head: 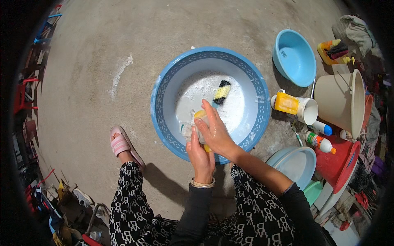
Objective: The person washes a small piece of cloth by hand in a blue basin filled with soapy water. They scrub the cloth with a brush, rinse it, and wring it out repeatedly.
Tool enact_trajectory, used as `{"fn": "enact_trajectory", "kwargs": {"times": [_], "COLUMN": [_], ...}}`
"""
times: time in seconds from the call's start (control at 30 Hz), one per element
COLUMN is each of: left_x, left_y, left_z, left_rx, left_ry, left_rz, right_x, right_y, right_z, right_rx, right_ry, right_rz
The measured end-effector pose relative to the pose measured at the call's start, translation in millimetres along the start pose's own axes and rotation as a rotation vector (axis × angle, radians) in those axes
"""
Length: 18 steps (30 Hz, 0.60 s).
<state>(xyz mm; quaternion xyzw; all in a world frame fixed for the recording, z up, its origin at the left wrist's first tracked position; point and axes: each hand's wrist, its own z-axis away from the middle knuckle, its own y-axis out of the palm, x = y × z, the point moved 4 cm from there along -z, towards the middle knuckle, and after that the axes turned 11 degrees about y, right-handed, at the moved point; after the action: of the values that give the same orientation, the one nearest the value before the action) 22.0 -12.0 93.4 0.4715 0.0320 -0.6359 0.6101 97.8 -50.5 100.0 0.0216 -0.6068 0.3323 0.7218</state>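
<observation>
Between my left hand (199,156) and my right hand (217,133) is a wet, whitish cloth item (186,129) with yellow patches. My right palm lies over it and my left fingers hold it from below, so much of it is hidden. Both hands are wet, above the near side of a large blue plastic basin (160,123) with a leaf-patterned rim. Foamy, whitish water (194,92) fills the basin's bottom. Beyond my right fingertips, a black-and-yellow knitted or woven piece (222,92) lies in the foam.
Rightward stand a light blue basin (298,66), a beige bucket (334,101) on its side and a red bucket (335,163). A white cup (307,110), a yellow block (287,103), a bottle (326,145) and stacked basins (298,167) sit close by. Clutter lines the left edge.
</observation>
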Motion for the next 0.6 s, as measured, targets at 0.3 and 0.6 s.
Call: {"fn": "enact_trajectory", "kwargs": {"times": [0.3, 0.6], "left_x": [-4, -4], "left_y": [-4, 1], "left_z": [10, 7], "left_rx": [0.001, 0.126], "left_ry": [0.131, 0.221], "left_rz": [-0.571, -0.387], "right_x": [-13, -17], "right_y": [-12, -9], "right_z": [-14, -17], "right_rx": [-0.035, 0.026], "right_ry": [0.197, 0.221], "right_rz": [-0.083, -0.32]}}
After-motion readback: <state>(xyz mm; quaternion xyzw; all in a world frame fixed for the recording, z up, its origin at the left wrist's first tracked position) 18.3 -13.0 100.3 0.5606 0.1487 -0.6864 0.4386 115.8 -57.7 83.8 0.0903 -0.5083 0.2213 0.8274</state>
